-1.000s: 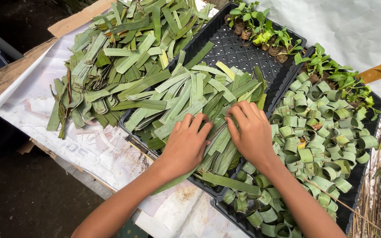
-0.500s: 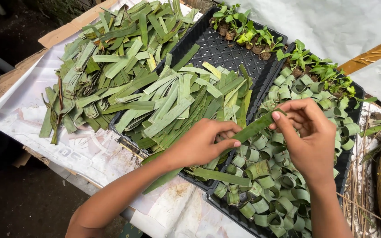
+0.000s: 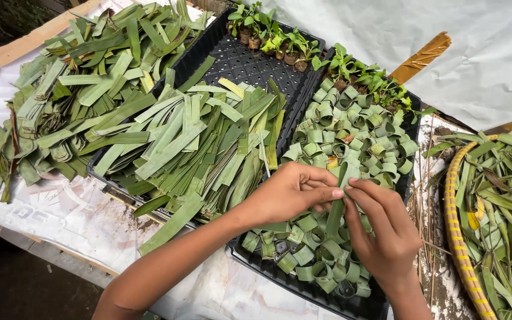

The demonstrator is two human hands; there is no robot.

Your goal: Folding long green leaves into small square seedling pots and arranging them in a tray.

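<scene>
While both hands meet over the right-hand tray, a narrow green leaf strip [image 3: 336,208] is held upright between them, just above the mass of rolled leaf rings [image 3: 351,133]. The strip is pinched near its top by the thumb and forefinger of the left hand [image 3: 288,192], whose other fingers are curled loosely behind. It is pinched from the 3 o'clock side by the fingertips of the right hand [image 3: 386,234], whose fingers are pressed close together along the strip's edge. The lower end of the strip reaches down to the rings; whether it touches them cannot be told.

The rings are packed into a black plastic tray [image 3: 303,284], which is filled from its near edge at 6 o'clock up to 12 o'clock. At the tray's far edge, a row of small green seedlings [image 3: 360,74] is seen. At 9 o'clock of the hands, a second black tray [image 3: 250,62] is covered across its near half by a heap of flat cut leaf strips [image 3: 202,142], with more seedlings [image 3: 268,35] lined along its far rim. Farther out at 10 o'clock, a looser pile of leaf pieces [image 3: 72,101] is spread on a white sheet [image 3: 60,207]. At 3 o'clock, a round woven basket [image 3: 454,237] with a yellow-bound rim is filled with long leaves [image 3: 505,201].
</scene>
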